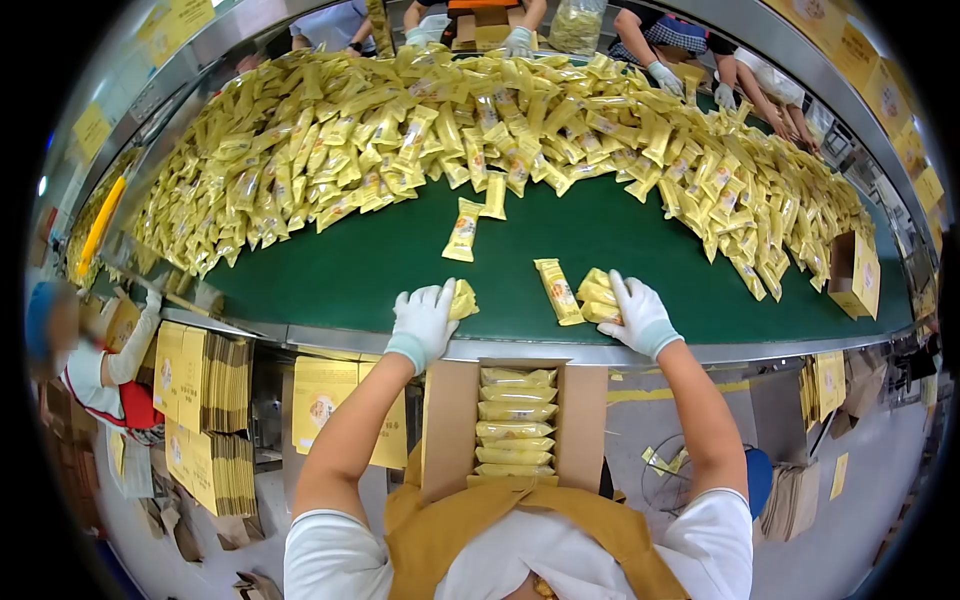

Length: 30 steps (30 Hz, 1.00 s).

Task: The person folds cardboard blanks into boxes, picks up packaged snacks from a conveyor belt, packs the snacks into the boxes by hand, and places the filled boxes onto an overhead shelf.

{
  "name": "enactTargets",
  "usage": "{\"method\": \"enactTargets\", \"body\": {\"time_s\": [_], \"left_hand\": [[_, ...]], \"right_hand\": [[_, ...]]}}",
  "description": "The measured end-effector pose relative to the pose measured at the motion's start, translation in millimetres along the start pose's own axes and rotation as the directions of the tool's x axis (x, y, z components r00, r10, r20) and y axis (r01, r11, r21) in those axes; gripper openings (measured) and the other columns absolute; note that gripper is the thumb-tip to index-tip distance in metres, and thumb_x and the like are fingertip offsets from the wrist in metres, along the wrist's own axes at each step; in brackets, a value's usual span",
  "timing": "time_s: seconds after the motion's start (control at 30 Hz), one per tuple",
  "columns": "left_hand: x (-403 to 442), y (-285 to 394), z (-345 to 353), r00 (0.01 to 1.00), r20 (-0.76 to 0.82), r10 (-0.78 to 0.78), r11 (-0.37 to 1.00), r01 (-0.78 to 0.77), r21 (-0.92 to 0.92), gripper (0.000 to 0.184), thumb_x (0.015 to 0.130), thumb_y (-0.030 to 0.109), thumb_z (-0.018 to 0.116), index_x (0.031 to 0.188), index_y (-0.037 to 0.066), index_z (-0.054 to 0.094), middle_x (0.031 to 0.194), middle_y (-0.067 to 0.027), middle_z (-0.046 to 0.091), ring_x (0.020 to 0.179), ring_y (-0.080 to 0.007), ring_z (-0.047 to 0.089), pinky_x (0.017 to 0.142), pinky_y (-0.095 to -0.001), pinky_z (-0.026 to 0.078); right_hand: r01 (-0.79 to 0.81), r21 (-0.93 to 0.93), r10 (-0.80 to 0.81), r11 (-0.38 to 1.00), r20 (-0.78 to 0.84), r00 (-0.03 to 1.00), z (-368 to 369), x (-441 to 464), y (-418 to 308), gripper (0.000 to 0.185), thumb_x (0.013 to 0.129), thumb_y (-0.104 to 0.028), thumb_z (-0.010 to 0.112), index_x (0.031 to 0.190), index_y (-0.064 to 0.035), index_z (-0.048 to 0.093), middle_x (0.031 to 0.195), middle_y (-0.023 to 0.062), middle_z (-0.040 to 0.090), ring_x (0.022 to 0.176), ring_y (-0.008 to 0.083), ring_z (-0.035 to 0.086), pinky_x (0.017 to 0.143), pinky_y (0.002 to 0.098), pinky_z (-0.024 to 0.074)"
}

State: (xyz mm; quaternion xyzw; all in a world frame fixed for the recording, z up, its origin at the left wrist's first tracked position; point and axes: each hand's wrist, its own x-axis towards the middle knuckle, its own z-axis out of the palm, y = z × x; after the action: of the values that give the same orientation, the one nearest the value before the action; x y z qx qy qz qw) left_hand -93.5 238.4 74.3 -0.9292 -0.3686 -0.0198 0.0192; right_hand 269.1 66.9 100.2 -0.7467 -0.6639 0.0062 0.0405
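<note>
Both my hands wear white gloves and rest at the near edge of the green table [370, 270]. My left hand [424, 318] is closed around a yellow packet [463, 299]. My right hand [637, 315] grips several yellow packets [598, 295] stacked together. Just left of those, a single packet [558, 291] lies on the green surface. Farther up, another packet [462, 230] lies beside one at the pile's edge. Below my hands, against my body, an open cardboard box [450, 430] holds a row of yellow packets [516, 411].
A large pile of yellow packets [400, 130] covers the table's far side. At right stands a small open box [855, 275]. Flattened cartons [205, 380] are stacked at left. Co-workers' gloved hands reach in from the far side; another person [110, 360] is at left.
</note>
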Motion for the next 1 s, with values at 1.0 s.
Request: {"method": "enactTargets", "body": {"time_s": [1.0], "left_hand": [[-114,121,-56,0.870,-0.003,0.493,0.832,-0.472,-0.292,0.068,0.090,0.033,0.064,0.149,0.008,0.040,0.124,-0.0170,0.060,0.106,-0.0352,0.060,0.093,-0.0455,0.046]], "right_hand": [[0.526,0.396,-0.610,0.753,0.119,0.783,-6,-150,-194,0.057,0.085,-0.046,0.068,0.119,-0.0013,0.054,0.110,0.0204,0.062,0.090,0.0349,0.066,0.077,0.0451,0.0525]]}}
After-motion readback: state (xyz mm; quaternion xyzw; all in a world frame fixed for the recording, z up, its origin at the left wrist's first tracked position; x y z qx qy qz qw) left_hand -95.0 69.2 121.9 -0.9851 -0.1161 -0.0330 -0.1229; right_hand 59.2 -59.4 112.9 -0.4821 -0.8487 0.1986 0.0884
